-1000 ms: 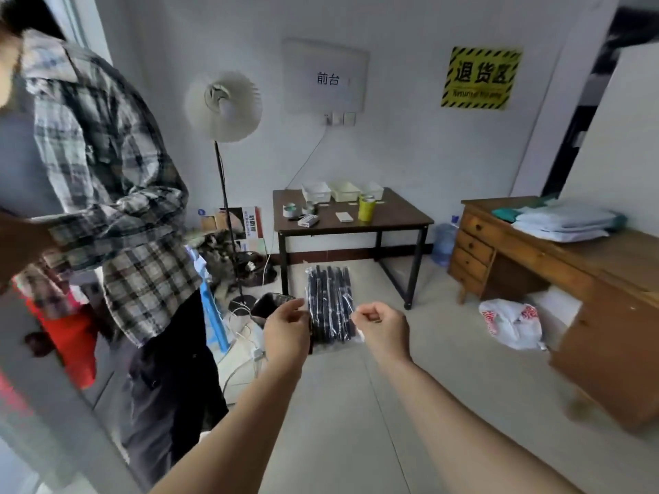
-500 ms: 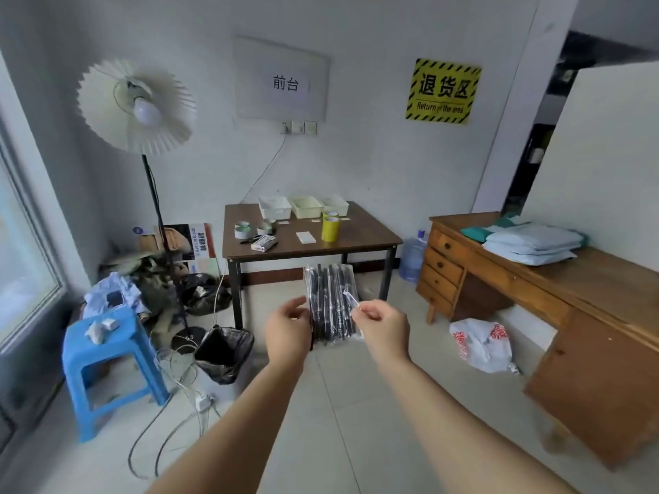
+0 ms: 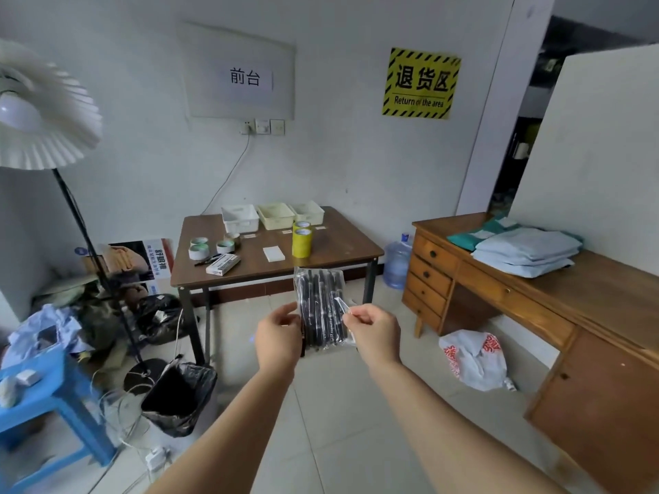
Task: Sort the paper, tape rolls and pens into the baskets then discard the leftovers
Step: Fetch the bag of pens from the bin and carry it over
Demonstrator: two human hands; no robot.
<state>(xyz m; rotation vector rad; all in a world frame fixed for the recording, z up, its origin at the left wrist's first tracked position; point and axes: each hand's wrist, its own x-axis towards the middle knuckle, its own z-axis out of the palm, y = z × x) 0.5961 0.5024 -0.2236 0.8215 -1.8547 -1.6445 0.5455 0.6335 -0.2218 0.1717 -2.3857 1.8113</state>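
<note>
A clear plastic bag of several black pens [image 3: 321, 308] hangs upright in front of me. My left hand [image 3: 278, 336] grips its lower left edge and my right hand [image 3: 374, 331] pinches the plastic at its right side. Beyond, a brown table [image 3: 331, 251] carries three baskets: a white one [image 3: 239, 218], a cream one [image 3: 275, 215] and another pale one [image 3: 308, 212]. Yellow tape rolls [image 3: 302, 238] stand stacked near the middle. Several white tape rolls [image 3: 199, 247] lie at the left beside a small box [image 3: 223, 263]. A white paper pad [image 3: 274, 253] lies flat.
A black-lined bin [image 3: 178, 397] stands by the table's left leg, near a floor lamp [image 3: 39, 115] and a blue stool [image 3: 46, 397]. Clutter and cables fill the left floor. A wooden desk [image 3: 570, 308] runs along the right, with a plastic bag [image 3: 474, 358] and water bottle [image 3: 397, 260] nearby.
My view has moved closer to the table and turned right; the person in the plaid shirt has left the frame. Both hands still hold the pen bag.
</note>
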